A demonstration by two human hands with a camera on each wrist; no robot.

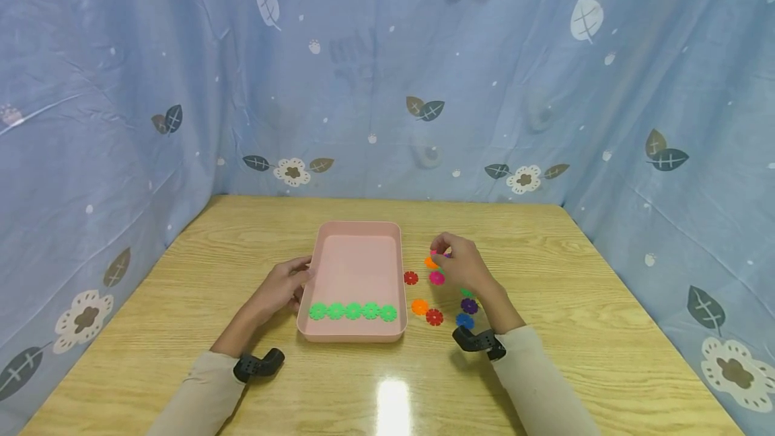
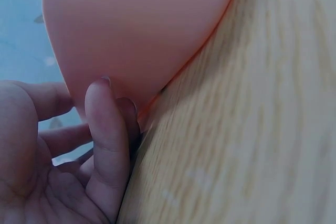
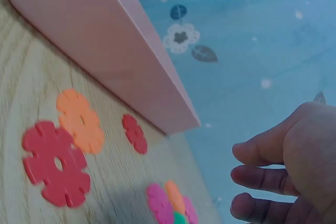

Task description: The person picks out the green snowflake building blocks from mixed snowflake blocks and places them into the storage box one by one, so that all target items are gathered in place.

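A pink rectangular tray [image 1: 357, 268] lies on the table with a row of several green flower-shaped discs [image 1: 354, 311] along its near side. My left hand [image 1: 283, 286] rests against the tray's left wall; close up, the thumb and fingers [image 2: 105, 124] touch its outside. Right of the tray, my right hand [image 1: 465, 266] hovers over a cluster of coloured discs. Its thumb and fingers [image 3: 260, 150] are bent and apart, with nothing visible between them. Below the hand are an orange disc [image 1: 431, 263] and a pink disc [image 1: 437, 278], partly hidden in the head view.
Nearer me on the wooden table [image 1: 327, 389] lie an orange disc [image 1: 420, 307], a red disc [image 1: 434, 317], a blue disc [image 1: 465, 321] and a purple disc [image 1: 469, 306]. Another red disc [image 1: 411, 278] sits close to the tray's right wall. A blue patterned curtain [image 1: 375, 86] surrounds the table.
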